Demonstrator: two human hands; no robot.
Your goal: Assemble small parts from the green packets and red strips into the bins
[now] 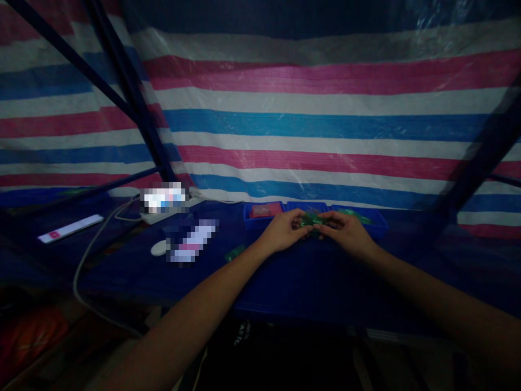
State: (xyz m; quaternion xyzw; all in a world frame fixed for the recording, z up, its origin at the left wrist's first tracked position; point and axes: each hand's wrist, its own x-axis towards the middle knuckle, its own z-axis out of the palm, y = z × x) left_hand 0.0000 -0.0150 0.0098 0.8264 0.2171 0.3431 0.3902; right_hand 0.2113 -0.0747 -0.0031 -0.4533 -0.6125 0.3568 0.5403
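Left hand (287, 229) and right hand (348, 231) gripping green item (312, 220) between them, just in front of middle bin (307, 206). Loose green piece (235, 253) on worktop (277, 282), front-left of middle bin. Red contents (266, 210) in bin left of it. Striped sheet (325, 100) behind it.

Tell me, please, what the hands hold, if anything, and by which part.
A green item, held at its left and right sides by the left hand and right hand; its exact shape is too dark to tell.
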